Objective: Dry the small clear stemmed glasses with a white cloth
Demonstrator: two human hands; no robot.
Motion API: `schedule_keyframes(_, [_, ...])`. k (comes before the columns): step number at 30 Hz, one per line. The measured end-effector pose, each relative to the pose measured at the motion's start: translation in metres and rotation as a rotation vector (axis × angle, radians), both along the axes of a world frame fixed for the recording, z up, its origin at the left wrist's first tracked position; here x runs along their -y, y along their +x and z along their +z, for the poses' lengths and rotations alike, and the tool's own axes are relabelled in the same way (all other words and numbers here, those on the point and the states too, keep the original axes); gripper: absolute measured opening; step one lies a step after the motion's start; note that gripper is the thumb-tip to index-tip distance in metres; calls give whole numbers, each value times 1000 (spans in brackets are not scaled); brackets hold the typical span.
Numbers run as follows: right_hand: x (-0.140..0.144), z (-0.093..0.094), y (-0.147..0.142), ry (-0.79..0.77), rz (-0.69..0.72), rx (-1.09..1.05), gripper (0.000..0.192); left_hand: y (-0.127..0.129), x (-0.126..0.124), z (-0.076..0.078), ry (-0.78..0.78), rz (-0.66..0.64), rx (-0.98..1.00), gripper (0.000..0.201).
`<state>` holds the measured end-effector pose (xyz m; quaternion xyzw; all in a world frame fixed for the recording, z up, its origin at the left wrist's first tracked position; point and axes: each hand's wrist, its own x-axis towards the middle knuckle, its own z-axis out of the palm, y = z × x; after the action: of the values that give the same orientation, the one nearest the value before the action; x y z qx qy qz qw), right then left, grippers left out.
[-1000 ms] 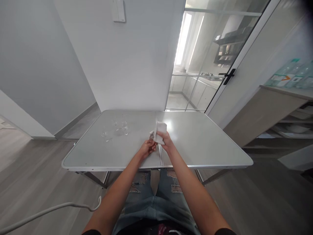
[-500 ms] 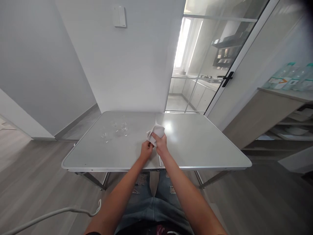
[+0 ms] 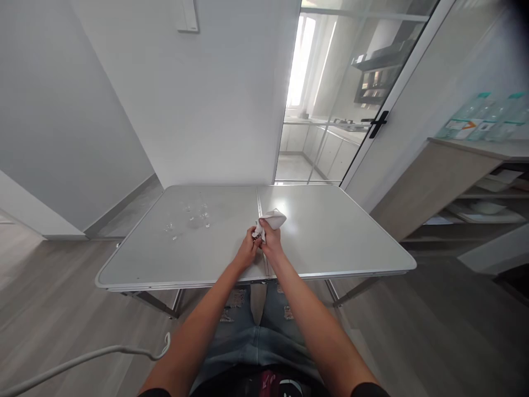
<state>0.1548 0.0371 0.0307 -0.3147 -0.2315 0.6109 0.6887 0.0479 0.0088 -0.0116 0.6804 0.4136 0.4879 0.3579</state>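
Both my hands meet over the table's middle seam. In my right hand (image 3: 271,238) is a crumpled white cloth (image 3: 274,218), pinched under the thumb, with a loose fold sticking out to the far right. My left hand (image 3: 248,246) is closed right beside it, its fingers curled around something small, partly covered by the cloth, that I cannot make out. Several small clear glass-like pieces (image 3: 204,210) stand on the left half of the table, too transparent to tell their exact shape.
The grey folding table (image 3: 330,237) has a metal rim and stands against a white wall. Behind it on the right is a glass door with a black handle (image 3: 379,124). Bottles (image 3: 471,118) stand on a wooden shelf unit (image 3: 446,176). A white cable (image 3: 103,352) hangs at lower left.
The cloth has been turned and bunched, its loose end now pointing right. More of the left hand's fingers show against it. The whole view has shifted slightly.
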Motion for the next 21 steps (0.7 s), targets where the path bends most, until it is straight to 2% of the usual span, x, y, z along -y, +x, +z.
schedule_keyframes(4, [-1,3,1,3,79,45,37,0,-2,-1,-63,-110,122,48])
schedule_keyframes(7, [-3,5,12,72,209,189,36,2,-5,-4,-146,-187,329,52])
schedule_keyframes(10, [0,2,21,156,344,337,38,2,-7,-4,-249,-203,537,55])
schedule_keyframes(15, [7,-8,20,225,376,412,42,0,-8,-4,-377,-157,691,59])
schedule_keyframes(19, [10,-10,22,233,387,420,44,0,-10,-5,-373,-75,695,60])
schedule_keyframes(21, [10,-11,28,255,431,342,48,0,-10,-6,-348,-53,670,59])
